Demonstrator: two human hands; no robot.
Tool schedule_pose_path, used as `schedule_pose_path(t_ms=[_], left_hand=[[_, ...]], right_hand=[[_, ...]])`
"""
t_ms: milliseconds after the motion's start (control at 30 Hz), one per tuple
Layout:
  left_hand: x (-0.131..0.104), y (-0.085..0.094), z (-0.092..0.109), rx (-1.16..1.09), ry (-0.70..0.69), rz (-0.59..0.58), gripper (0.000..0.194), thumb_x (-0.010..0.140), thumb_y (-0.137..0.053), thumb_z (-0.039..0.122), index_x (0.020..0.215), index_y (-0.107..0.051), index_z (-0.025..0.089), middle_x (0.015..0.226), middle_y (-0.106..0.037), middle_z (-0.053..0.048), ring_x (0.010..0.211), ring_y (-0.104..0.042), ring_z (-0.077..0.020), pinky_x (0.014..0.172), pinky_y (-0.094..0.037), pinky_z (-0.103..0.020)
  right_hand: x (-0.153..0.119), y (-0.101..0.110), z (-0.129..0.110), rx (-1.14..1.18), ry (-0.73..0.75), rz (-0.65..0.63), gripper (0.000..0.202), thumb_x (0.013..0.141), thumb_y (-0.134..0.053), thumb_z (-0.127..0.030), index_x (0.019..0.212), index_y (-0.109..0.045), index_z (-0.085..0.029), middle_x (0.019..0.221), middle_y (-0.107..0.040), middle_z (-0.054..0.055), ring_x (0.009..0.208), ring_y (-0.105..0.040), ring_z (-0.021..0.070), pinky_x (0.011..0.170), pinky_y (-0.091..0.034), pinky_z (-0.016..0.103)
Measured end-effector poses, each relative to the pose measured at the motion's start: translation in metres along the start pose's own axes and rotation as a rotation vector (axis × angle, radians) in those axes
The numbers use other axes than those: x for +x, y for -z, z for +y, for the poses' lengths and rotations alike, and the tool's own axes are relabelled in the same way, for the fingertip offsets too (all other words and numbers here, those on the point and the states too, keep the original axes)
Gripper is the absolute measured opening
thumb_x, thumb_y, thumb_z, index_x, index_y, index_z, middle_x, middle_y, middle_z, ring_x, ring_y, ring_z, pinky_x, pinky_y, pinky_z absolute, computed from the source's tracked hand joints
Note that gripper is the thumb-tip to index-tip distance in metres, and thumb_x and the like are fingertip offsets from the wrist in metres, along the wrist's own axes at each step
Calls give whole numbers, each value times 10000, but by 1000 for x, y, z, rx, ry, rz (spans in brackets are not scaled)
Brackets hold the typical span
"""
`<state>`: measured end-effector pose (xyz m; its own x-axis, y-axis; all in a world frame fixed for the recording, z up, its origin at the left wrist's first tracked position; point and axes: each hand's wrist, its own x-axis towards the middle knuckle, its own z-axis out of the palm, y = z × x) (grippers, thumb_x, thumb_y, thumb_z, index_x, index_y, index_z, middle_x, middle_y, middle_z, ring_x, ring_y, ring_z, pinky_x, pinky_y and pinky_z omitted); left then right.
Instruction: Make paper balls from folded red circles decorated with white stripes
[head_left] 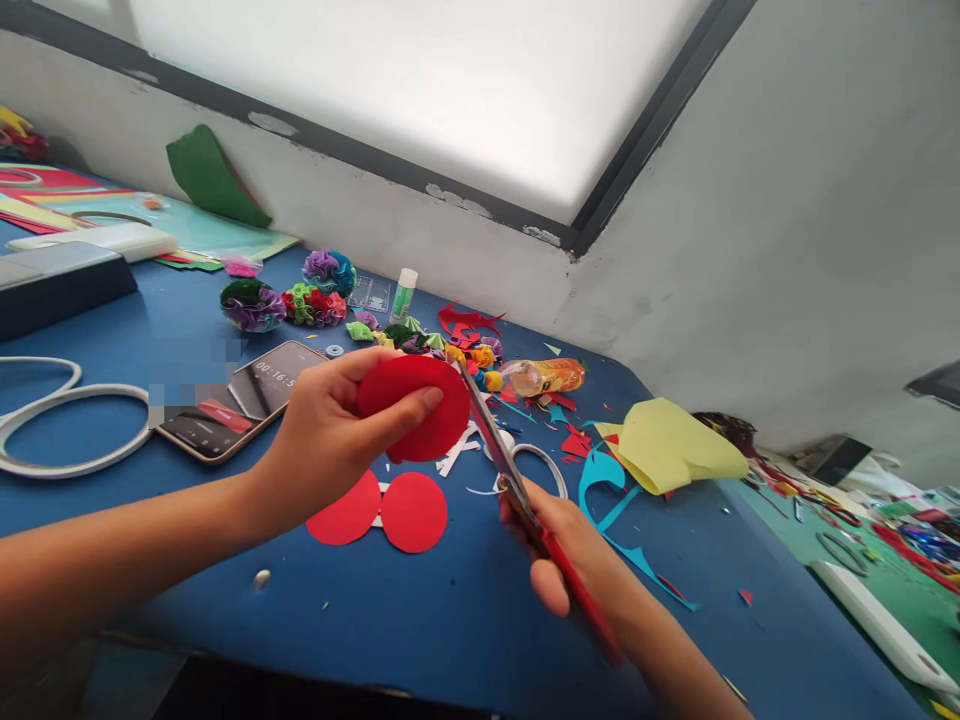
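Note:
My left hand (330, 430) pinches a red paper circle (416, 435) between thumb and fingers, raised over the blue table (360, 620). In my right hand (562, 550) are red-handled scissors (510, 475), their blades pointing up and left, the tips at the right edge of the circle. Whether the blades are parted is hard to tell. Below, two more red circles lie side by side on the table, the right one (415, 512) in full view and the left one (345, 515) partly behind my left hand, with white strips between them.
Left of my hands lie a phone (225, 410) and a white cable (75, 465). Behind are paper flowers (255, 305), a glue stick (403, 295) and a bottle (544, 377). Blue paper scraps (637, 565) and yellow paper (675, 447) lie at the right.

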<state>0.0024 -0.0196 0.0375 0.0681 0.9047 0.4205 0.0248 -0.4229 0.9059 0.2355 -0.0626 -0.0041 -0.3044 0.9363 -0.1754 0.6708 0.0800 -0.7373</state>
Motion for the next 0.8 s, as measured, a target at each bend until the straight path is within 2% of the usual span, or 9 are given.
schedule_pose_path(t_ms=[167, 400, 567, 800], left_hand=[[0, 0, -1, -15, 6, 3, 85, 714, -696, 280, 759, -685, 209, 653, -676, 34, 570, -629, -109, 445, -503, -127], [0, 0, 0, -1, 35, -6, 127, 705, -704, 313, 762, -677, 202, 648, -673, 30, 566, -634, -120, 440, -510, -141], [-1, 0, 0, -21, 33, -27, 105, 706, -710, 288, 750, -670, 201, 642, -673, 45, 555, -632, -93, 427, -492, -99], [-2, 0, 2, -22, 39, -35, 85, 715, -710, 264, 738, -668, 194, 630, -658, 66, 569, -629, -58, 463, -488, -51]], right_hand=[[0, 0, -3, -27, 19, -4, 265, 733, -605, -382, 737, -403, -209, 577, -510, -44, 525, -379, 116, 495, -287, 240], [-1, 0, -4, 59, 34, -39, 229, 814, -494, -420, 765, -392, -221, 559, -495, -36, 510, -451, 137, 495, -295, 246], [0, 0, -5, 34, 53, -24, 224, 760, -559, -373, 761, -403, -212, 597, -523, -28, 515, -404, 125, 504, -292, 246], [0, 1, -7, 29, 21, -47, 106, 780, -496, -230, 764, -392, -212, 531, -531, -38, 513, -463, 138, 520, -305, 237]])
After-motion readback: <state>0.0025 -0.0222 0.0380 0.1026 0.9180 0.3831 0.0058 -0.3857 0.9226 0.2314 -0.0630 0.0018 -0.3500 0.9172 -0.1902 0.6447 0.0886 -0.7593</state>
